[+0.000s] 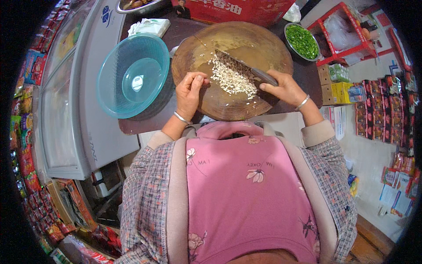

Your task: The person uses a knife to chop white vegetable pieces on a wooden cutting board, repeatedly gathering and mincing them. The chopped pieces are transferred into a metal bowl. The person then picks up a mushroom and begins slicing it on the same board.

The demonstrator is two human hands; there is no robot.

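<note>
My right hand (286,86) grips the dark handle of a cleaver (240,67). Its blade, speckled with bits, lies at a slant over a heap of finely chopped pale pieces (230,81). These are too small to name for certain. Beneath them is a thick round wooden chopping board (189,61), worn and damp in places. My left hand (191,92) is at the board's left edge, fingers curled in and thumb laid against them. Nothing is visible in it. Just left of that hand sits a translucent teal plastic basin (112,92) with a sticker on its bottom.
A metal bowl of chopped green onions (301,41) stands right of the board on the dark table (311,87). Behind the board is a red printed carton (227,10). White plastic bags (151,27) and a metal bowl (123,11) lie back left. A chest freezer (95,132) borders the left.
</note>
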